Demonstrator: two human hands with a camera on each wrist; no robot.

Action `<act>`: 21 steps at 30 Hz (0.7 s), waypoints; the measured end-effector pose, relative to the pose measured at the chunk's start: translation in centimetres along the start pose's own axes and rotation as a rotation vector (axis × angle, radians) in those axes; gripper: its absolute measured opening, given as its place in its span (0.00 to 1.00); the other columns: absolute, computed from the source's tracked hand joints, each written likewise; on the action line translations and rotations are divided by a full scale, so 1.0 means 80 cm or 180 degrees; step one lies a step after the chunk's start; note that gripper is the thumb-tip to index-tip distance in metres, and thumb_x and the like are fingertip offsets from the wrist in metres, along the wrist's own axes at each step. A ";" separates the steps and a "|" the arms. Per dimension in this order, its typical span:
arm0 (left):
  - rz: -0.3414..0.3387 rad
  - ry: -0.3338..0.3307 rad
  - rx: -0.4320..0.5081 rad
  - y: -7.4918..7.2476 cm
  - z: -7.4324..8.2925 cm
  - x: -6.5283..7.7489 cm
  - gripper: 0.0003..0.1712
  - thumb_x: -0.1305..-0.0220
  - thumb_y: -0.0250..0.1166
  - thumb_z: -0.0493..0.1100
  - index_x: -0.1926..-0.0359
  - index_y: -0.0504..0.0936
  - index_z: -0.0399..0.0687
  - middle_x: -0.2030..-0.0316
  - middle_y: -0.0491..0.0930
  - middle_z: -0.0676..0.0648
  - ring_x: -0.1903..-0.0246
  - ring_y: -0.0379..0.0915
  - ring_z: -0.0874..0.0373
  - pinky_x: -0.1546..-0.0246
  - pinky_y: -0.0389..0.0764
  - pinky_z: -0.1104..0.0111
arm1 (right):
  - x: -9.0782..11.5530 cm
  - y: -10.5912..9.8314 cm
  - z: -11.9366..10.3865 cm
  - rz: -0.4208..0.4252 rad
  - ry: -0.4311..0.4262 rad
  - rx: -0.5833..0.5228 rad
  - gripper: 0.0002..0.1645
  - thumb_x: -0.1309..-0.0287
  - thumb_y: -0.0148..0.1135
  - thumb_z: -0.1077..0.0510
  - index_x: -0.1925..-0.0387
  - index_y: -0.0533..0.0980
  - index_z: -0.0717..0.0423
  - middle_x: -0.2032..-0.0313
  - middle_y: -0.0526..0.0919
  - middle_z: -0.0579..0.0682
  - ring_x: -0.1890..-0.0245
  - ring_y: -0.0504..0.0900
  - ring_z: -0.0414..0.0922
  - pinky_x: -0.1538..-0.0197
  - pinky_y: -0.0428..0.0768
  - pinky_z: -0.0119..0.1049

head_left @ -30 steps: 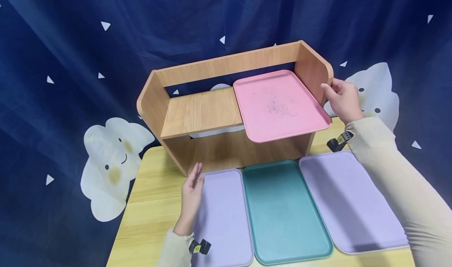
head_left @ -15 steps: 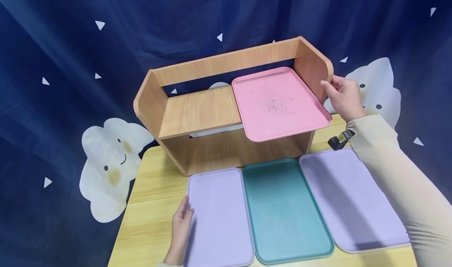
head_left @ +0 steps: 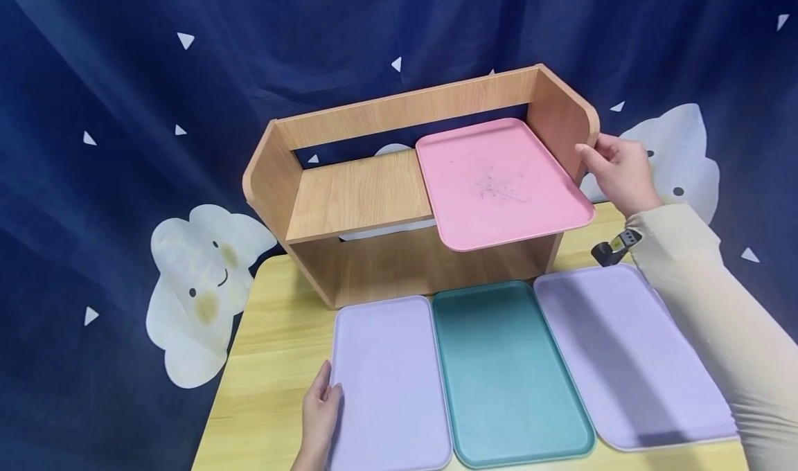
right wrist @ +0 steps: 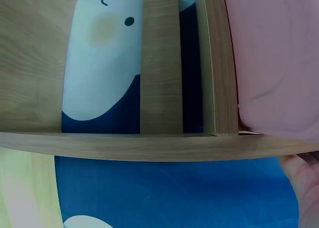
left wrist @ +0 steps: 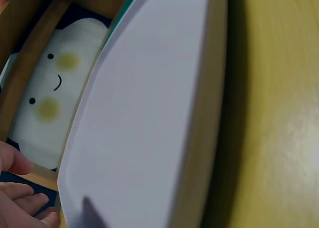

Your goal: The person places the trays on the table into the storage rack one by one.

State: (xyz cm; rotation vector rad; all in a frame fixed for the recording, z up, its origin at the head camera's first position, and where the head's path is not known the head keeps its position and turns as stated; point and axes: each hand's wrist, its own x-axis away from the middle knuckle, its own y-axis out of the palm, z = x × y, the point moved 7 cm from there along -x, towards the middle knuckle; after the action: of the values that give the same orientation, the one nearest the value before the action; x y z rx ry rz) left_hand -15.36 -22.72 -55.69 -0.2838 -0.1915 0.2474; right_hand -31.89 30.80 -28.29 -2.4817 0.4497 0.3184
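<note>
Right hand [head_left: 625, 172] pinches wooden side panel [head_left: 561, 121]; pink tray [head_left: 455, 180] left of it overhangs: best held level. Left hand [head_left: 320, 415], fingers loosely extended, beside lavender tray [head_left: 388, 388].

Wooden shelf [head_left: 358, 192], upright, pink tray [head_left: 499, 180] flat on its upper right, overhanging the front, left lilac tray [head_left: 389, 381] flat before it.

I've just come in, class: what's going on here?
A person's right hand grips the right side panel of a brown wood-grain shelf unit. The left hand is at the left edge of a lavender rectangular tray on the yellow wood-grain table; contact is unclear. A teal rectangular tray and a second lavender tray lie alongside. A pink rounded-corner tray sits on the upper shelf, overhanging its front.
</note>
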 end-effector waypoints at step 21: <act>0.0013 0.0460 -0.1369 -0.020 -0.023 -0.006 0.28 0.45 0.63 0.32 0.42 0.71 0.29 0.34 0.55 0.29 0.33 0.40 0.29 0.36 0.45 0.37 | 0.000 0.001 0.001 -0.0022 -0.0047 -0.0090 0.27 0.36 0.54 0.47 0.46 0.75 0.64 0.65 0.85 0.38 0.75 0.73 0.36 0.85 0.57 0.33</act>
State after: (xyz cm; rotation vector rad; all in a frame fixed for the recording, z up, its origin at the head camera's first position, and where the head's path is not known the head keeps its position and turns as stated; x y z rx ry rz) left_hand -15.06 -24.81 -56.97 -0.7265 -0.0994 0.1870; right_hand -31.94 30.82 -28.39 -2.5061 0.4332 0.3420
